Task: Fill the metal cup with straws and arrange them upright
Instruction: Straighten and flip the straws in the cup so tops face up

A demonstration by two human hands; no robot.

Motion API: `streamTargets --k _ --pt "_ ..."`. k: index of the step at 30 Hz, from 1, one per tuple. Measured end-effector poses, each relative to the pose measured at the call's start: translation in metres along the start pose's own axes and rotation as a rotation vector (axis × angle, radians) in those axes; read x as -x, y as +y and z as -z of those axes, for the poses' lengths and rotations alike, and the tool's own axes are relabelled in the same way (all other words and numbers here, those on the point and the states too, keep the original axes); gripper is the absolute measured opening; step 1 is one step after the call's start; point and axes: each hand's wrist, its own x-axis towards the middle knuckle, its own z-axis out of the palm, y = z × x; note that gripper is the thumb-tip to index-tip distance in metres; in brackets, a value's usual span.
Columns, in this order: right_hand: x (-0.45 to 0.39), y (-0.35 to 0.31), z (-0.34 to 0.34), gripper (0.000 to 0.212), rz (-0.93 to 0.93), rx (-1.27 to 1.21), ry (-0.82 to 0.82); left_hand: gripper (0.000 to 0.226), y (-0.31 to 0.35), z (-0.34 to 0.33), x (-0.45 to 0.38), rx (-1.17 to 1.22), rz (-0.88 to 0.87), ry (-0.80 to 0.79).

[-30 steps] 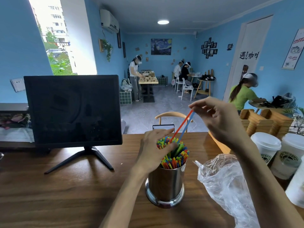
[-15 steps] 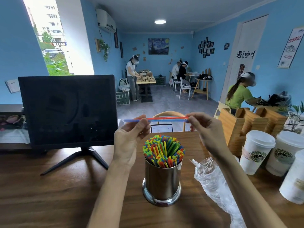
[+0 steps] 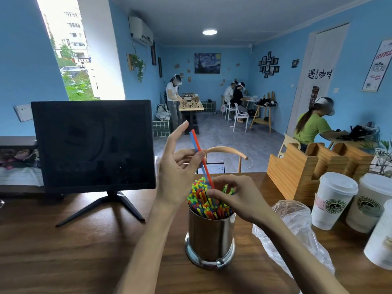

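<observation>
Your left hand (image 3: pixel 178 172), which held the red and blue plastic straws (image 3: pixel 200 154) level half a second ago, now pinches them near-upright. Your right hand (image 3: pixel 235 198) pinches their lower ends into the full shiny metal cup (image 3: pixel 210 240) on the wooden desk (image 3: pixel 63 251), nearly finishing.

Blue walls (image 3: pixel 25 60), grey floor (image 3: pixel 216 134), bright window (image 3: pixel 70 60), round ceiling light (image 3: pixel 209 32), wooden table (image 3: pixel 63 251).

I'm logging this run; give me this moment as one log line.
step: inserting red and blue straws | left hand: pinches them | right hand: guides their lower ends | shiny metal cup: packed, upright | status: unfinished
</observation>
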Motion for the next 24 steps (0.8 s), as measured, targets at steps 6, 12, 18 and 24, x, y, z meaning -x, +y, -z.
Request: streamTargets --k 6,12,18,24 --pt "-0.003 -0.001 -0.001 0.01 -0.042 0.033 -0.043 0.051 0.002 0.002 0.003 -0.216 -0.101 -0.051" --pt "-0.002 0.004 -0.007 0.02 -0.09 0.052 -0.09 0.042 0.007 -0.002 0.004 -0.229 -0.152 -0.007" --pt "-0.007 0.007 -0.006 0.026 -0.179 0.119 -0.093 0.042 0.015 0.001 0.005 -0.251 -0.26 -0.024" --pt "-0.016 0.007 -0.002 0.027 -0.306 -0.031 -0.206 0.041 0.02 0.0 0.006 -0.221 -0.278 -0.082"
